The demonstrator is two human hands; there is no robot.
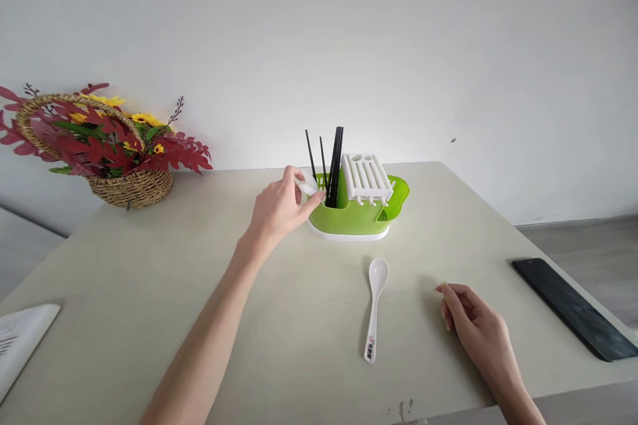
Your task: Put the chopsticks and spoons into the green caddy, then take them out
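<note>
My left hand [282, 202] is closed on a white spoon [308, 182], gripping it by its bowl end over the left compartment of a green utensil holder [349, 219]. The spoon's lower part is hidden by my fingers and the holder's wall. Black chopsticks [335, 166] stand upright in that same compartment, close to my fingertips. A second white spoon [377, 275] lies on the table in front of the holder, bowl end away from me. My right hand [476, 329] rests on the table to the right of this spoon, fingers loosely curled with nothing visible in them.
A white slotted rack [367, 176] with small hooks tops the holder's right part. At the back left stands a wicker basket [132, 189] of artificial flowers. A black phone [573, 309] lies near the table's right edge, and a white object [24, 339] sits at the left.
</note>
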